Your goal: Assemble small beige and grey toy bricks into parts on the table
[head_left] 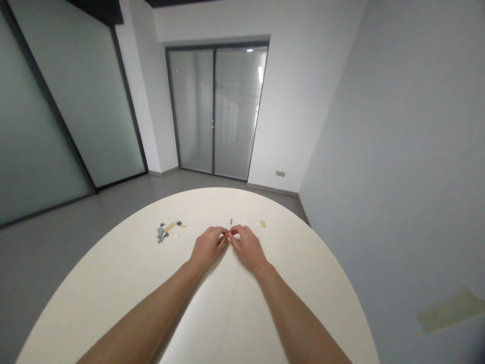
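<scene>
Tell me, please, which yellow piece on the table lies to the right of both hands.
The lone yellow piece, beyond the right hand; the other yellow ones lie among grey pieces and dark pieces, left of the left hand.

Left hand (208,246) close beside right hand (249,247)

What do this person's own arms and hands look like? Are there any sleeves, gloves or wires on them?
No sleeves, gloves or wires show. The left forearm and right forearm are bare, narrowing toward wrists with no watch or band visible. The left hand and right hand are bare too; the fingers are too small to rule out a ring.
</scene>
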Available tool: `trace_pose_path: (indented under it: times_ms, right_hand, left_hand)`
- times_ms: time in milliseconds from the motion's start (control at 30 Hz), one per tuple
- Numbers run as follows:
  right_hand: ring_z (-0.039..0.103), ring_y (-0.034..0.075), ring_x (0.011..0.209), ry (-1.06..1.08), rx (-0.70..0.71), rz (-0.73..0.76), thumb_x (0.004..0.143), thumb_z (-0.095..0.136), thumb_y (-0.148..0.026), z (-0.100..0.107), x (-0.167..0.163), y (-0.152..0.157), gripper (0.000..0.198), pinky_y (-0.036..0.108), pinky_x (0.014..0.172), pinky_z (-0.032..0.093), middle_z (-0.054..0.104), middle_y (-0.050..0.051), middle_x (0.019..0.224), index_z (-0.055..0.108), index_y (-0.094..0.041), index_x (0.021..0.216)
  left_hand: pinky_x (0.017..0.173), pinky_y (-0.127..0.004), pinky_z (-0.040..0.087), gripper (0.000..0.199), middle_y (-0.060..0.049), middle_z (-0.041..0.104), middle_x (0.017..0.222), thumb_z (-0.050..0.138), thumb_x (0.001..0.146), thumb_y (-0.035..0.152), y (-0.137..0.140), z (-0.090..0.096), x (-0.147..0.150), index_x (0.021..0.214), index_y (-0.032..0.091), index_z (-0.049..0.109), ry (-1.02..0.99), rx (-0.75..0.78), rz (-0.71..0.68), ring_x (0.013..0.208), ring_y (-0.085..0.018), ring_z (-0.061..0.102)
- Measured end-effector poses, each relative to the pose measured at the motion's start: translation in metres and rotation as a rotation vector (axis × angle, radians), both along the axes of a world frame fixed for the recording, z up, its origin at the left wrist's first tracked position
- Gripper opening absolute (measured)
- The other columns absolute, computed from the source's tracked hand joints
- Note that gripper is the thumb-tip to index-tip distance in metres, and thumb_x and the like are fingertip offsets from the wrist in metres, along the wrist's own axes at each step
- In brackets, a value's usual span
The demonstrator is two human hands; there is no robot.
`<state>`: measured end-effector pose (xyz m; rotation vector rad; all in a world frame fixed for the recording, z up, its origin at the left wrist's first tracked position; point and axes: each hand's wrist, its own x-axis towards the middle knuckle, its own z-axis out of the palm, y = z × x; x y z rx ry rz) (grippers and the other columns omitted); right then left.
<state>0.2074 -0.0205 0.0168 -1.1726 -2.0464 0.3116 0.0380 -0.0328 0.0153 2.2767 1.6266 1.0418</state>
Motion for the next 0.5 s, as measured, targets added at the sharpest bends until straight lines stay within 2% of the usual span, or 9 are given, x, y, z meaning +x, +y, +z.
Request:
trace_pose_path:
  times_ms: [167,500]
  right_hand:
    - [0.059,0.017,0.099,-0.043,-0.014,-0.002,0.097,0.052,-0.026,0.0001,-0.0001,0.0004,0.011,0.029,0.088,0.043,0.066,0.003,0.099,0.062,-0.024,0.102]
    - [0.059,0.018,0.096,-0.041,-0.024,-0.048,0.099,0.047,-0.028,-0.0034,-0.0007,0.0046,0.014,0.03,0.084,0.043,0.065,0.004,0.099,0.059,-0.023,0.103]
  left_hand:
    - [0.082,-0.03,0.048,0.021,-0.002,0.071,0.099,0.05,0.094,0.036,0.0014,-0.0019,-0.001,0.101,0.026,0.068,0.001,-0.037,0.006,0.097,-0.02,0.064]
    - [0.075,-0.028,0.043,0.019,-0.004,0.07,0.095,0.05,0.093,0.03,-0.0013,0.002,0.0027,0.099,0.023,0.067,0.062,-0.07,0.051,0.09,-0.019,0.062]
